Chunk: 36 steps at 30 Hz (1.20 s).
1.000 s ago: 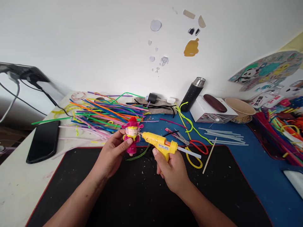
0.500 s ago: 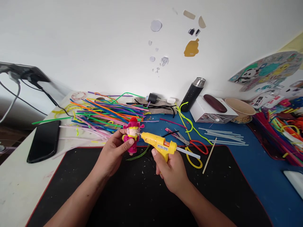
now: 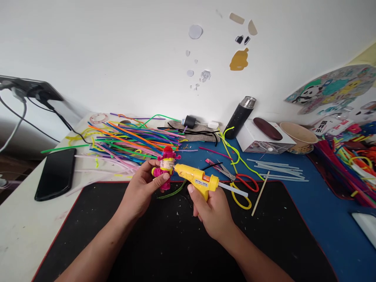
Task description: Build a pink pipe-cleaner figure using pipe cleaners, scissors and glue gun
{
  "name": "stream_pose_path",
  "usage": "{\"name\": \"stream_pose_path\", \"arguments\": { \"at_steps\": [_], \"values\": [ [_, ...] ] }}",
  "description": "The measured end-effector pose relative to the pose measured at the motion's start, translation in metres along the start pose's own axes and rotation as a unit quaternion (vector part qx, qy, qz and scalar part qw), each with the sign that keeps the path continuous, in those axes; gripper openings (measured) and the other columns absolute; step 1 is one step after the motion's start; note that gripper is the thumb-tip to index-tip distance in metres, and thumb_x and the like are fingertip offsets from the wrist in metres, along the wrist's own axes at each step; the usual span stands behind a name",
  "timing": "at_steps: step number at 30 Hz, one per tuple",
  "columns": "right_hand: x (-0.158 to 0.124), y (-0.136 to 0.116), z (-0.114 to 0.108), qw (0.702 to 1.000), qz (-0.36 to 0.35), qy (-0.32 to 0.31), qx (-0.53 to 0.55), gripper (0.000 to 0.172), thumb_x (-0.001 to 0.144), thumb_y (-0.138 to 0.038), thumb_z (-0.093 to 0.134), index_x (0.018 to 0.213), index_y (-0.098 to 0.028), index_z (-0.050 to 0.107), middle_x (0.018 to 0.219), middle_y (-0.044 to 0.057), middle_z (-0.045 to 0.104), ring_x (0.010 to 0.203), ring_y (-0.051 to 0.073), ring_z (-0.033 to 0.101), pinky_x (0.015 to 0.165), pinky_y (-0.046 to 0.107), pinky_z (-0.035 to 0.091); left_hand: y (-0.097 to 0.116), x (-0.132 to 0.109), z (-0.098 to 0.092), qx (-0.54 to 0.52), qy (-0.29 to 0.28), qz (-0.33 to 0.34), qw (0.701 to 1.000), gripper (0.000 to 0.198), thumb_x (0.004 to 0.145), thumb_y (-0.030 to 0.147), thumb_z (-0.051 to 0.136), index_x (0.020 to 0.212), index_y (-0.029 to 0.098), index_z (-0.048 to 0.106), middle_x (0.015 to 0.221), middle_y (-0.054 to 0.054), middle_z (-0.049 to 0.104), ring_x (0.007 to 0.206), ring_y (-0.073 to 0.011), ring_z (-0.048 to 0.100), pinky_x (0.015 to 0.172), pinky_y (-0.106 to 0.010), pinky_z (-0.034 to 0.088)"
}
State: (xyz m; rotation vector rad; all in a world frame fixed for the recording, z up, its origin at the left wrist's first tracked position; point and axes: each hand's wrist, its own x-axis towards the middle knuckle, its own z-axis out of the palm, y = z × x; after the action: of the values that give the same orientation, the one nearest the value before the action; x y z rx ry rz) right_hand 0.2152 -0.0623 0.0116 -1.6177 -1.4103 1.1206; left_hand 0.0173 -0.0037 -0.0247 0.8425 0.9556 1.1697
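Note:
Between thumb and fingers, my left hand grips a small pipe-cleaner doll, magenta with yellow trim, a pale face band and a red top. It is held upright above the black mat. My right hand is wrapped round the handle of a yellow hot glue gun. The gun's nozzle points left and is at the doll's pale band; whether it touches cannot be told. A translucent glue stick juts from the gun's back end.
A heap of coloured pipe cleaners lies behind my left hand. Scissors, a wooden stick and spare glue sticks lie to the right. A black phone is at left; a black flask stands by a white box.
My left hand has turned the doll a little, so its pale band and yellow collar face the nozzle differently. The glue gun has hardly moved.

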Motion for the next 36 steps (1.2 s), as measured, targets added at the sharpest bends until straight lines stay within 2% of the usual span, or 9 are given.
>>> {"name": "stream_pose_path", "arguments": {
  "at_steps": [7, 18, 36],
  "values": [
    [0.0007, 0.0026, 0.0015, 1.000, -0.006, -0.012, -0.001, 0.052, 0.101, -0.056, 0.055, 0.060, -0.025, 0.051, 0.040, -0.006, 0.044, 0.037, 0.011, 0.046, 0.044, 0.023, 0.038, 0.0004, -0.0015, 0.0004, 0.018, 0.003, 0.011, 1.000, 0.047, 0.076, 0.038, 0.098, 0.104, 0.022, 0.064, 0.100, 0.001, 0.070, 0.071, -0.0103, 0.063, 0.059, -0.021, 0.055],
    [0.0001, -0.0053, 0.0049, 0.999, -0.041, -0.015, -0.020, 0.047, 0.100, -0.050, 0.054, 0.060, -0.026, 0.049, 0.039, -0.007, 0.040, 0.037, 0.012, 0.045, 0.047, 0.024, 0.038, -0.0002, -0.0010, -0.0010, 0.049, 0.005, 0.016, 0.999, 0.045, 0.078, 0.038, 0.097, 0.105, 0.023, 0.064, 0.102, 0.002, 0.069, 0.072, -0.0099, 0.064, 0.061, -0.021, 0.057],
    [0.0001, -0.0038, 0.0039, 1.000, -0.002, -0.021, -0.014, 0.051, 0.099, -0.057, 0.056, 0.059, -0.026, 0.048, 0.040, -0.006, 0.040, 0.038, 0.012, 0.044, 0.046, 0.025, 0.037, 0.0020, -0.0022, 0.0003, 0.047, 0.018, 0.016, 0.999, 0.046, 0.076, 0.036, 0.097, 0.104, 0.023, 0.064, 0.100, 0.002, 0.070, 0.071, -0.0123, 0.065, 0.061, -0.022, 0.058]
  ]
}}
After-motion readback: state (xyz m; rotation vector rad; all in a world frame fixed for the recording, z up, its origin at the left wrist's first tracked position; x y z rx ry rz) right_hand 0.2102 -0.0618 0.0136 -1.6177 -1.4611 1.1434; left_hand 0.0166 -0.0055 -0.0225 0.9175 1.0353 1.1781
